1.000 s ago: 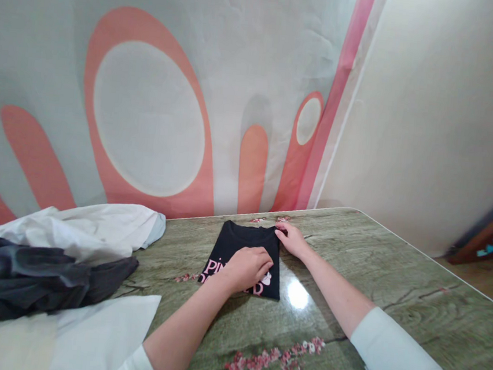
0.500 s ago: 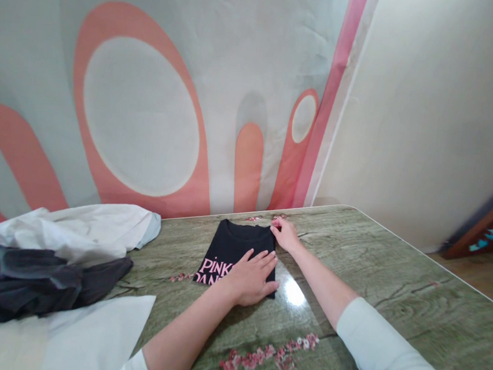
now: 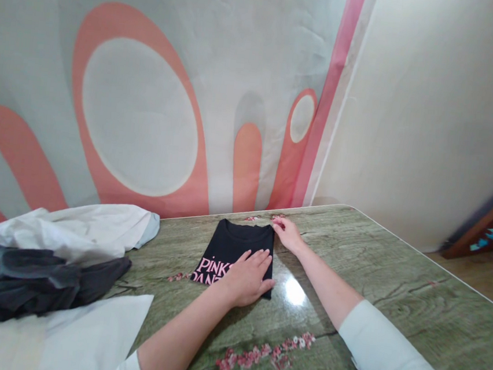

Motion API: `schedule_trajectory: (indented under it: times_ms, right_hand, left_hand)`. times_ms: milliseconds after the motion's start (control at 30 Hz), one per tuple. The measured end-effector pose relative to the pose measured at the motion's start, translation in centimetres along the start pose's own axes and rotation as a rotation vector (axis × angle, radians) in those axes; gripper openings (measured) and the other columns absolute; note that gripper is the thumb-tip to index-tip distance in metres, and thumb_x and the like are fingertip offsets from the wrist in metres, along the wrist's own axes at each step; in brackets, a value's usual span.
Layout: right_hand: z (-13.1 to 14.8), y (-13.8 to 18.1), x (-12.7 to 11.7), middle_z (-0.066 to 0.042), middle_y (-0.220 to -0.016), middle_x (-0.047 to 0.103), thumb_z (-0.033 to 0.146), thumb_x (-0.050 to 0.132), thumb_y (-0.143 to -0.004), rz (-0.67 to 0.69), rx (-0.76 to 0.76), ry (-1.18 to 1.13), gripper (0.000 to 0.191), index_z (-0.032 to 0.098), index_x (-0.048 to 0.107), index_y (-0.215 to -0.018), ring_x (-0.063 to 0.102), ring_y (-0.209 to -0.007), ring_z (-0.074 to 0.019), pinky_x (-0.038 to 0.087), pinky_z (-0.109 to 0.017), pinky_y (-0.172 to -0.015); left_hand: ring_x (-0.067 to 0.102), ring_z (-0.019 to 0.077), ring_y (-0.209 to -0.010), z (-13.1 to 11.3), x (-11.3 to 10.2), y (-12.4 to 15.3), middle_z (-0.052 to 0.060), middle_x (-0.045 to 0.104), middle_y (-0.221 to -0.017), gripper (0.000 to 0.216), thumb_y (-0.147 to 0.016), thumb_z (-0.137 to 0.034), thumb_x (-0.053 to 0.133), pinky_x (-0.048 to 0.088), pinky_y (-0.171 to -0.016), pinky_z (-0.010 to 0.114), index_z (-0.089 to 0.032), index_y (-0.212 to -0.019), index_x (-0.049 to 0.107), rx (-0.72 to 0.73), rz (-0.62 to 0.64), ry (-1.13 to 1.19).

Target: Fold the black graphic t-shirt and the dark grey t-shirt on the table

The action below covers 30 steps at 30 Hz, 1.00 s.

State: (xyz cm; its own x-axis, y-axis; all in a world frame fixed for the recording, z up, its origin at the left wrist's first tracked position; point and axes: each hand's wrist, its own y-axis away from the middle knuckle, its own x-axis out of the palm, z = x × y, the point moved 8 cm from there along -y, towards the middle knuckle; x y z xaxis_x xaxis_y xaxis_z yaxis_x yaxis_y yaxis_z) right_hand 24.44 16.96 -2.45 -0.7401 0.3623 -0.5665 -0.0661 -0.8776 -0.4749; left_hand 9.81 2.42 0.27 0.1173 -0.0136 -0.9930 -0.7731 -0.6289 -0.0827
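A folded black shirt [image 3: 239,236] is laid on the table [image 3: 363,278], just below the centre of the frame. Pink letters are printed on its front and are partly covered by the left hand [image 3: 246,279], which is spread flat, palm down, with nothing clasped. The right hand [image 3: 287,235] is placed at the shirt's upper right corner, its fingertips held narrow; whether cloth is pinched there cannot be told. At the lower left of the frame, a dark garment [image 3: 37,275] is heaped between white cloths [image 3: 89,228].
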Motion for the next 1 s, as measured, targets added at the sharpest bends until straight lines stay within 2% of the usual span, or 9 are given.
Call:
schedule_trajectory:
  times_ms: [200,267,333,400,500,567,667,833,1000]
  right_hand:
    - [1.5,0.4,0.5,-0.007,-0.082,0.062,0.024,0.059,-0.074,0.087,-0.063,0.113,0.013,0.015,0.066,-0.081,0.056,-0.08,-0.0181,0.041,-0.033,-0.081]
    - [1.5,0.5,0.5,-0.007,-0.081,0.062,0.025,0.058,-0.075,0.098,-0.06,0.142,0.014,0.015,0.066,-0.082,0.055,-0.079,-0.0181,0.04,-0.033,-0.08]
    - [1.5,0.5,0.5,-0.007,-0.081,0.061,0.026,0.057,-0.076,0.111,-0.06,0.164,0.015,0.015,0.066,-0.082,0.055,-0.079,-0.0183,0.04,-0.032,-0.08]
    - [1.6,0.5,0.6,-0.007,-0.079,0.062,0.026,0.057,-0.076,0.126,-0.064,0.181,0.015,0.015,0.067,-0.08,0.054,-0.079,-0.0191,0.039,-0.033,-0.08]
    - [1.6,0.5,0.6,-0.007,-0.079,0.062,0.032,0.057,-0.077,0.141,-0.066,0.198,0.019,0.016,0.067,-0.081,0.054,-0.08,-0.0202,0.04,-0.034,-0.079]
    - [1.6,0.5,0.7,-0.007,-0.081,0.061,0.036,0.057,-0.076,0.147,-0.064,0.205,0.022,0.017,0.067,-0.083,0.053,-0.081,-0.0204,0.04,-0.034,-0.079]
    - [1.5,0.5,1.0,-0.007,-0.082,0.061,0.036,0.059,-0.075,0.166,-0.073,0.209,0.022,0.018,0.067,-0.084,0.054,-0.081,-0.02,0.041,-0.033,-0.078]
    - [1.4,0.6,1.6,-0.007,-0.084,0.06,0.028,0.059,-0.075,0.188,-0.087,0.198,0.015,0.018,0.064,-0.083,0.054,-0.084,-0.0203,0.041,-0.033,-0.079]
    - [0.5,0.7,1.7,-0.009,-0.089,0.061,0.022,0.053,-0.078,0.155,-0.032,0.152,0.031,0.014,0.053,-0.108,0.058,-0.079,-0.019,0.045,-0.034,-0.077]
  left_hand:
    - [0.025,0.0205,-0.131,-0.2,-0.1,0.0,0.009,0.029,-0.142,0.052,-0.09,-0.045,0.03,0.018,-0.105,0.039,-0.018,-0.135,0.032,0.046,0.024,0.025]
    - [0.031,0.0193,-0.128,0.1,-0.6,-0.2,0.007,0.037,-0.138,0.043,-0.09,-0.037,0.034,0.023,-0.103,0.037,-0.02,-0.128,0.042,0.085,0.05,0.068]
    - [0.038,0.0177,-0.123,1.2,-1.5,-0.2,0.005,0.049,-0.129,0.033,-0.089,-0.03,0.036,0.027,-0.102,0.033,-0.02,-0.113,0.057,0.099,0.059,0.107]
    - [0.042,0.0174,-0.12,3.6,-2.6,-0.1,0.006,0.055,-0.122,0.029,-0.088,-0.027,0.039,0.027,-0.102,0.03,-0.019,-0.101,0.063,0.028,0.002,0.107]
    - [0.04,0.021,-0.121,9.3,-3.7,0.9,0.011,0.048,-0.128,0.037,-0.081,-0.027,0.05,0.027,-0.103,0.031,-0.013,-0.115,0.056,-0.251,-0.135,0.045]
    - [0.037,0.0234,-0.123,12.9,-3.2,2.0,0.014,0.043,-0.132,0.048,-0.078,-0.029,0.055,0.027,-0.103,0.032,-0.01,-0.121,0.049,-0.417,-0.155,0.039]
    - [0.04,0.0239,-0.121,16.6,-1.9,3.3,0.014,0.046,-0.129,0.048,-0.078,-0.033,0.056,0.028,-0.102,0.032,-0.01,-0.119,0.05,-0.517,-0.161,0.088]
    - [0.043,0.0223,-0.118,19.8,-0.9,5.1,0.01,0.052,-0.124,0.035,-0.082,-0.031,0.05,0.028,-0.101,0.033,-0.014,-0.112,0.055,-0.605,-0.224,0.113]
    - [0.045,0.0208,-0.114,20.5,-1.3,6.5,0.009,0.055,-0.119,0.03,-0.082,-0.022,0.049,0.03,-0.1,0.034,-0.016,-0.111,0.056,-0.665,-0.297,0.152]
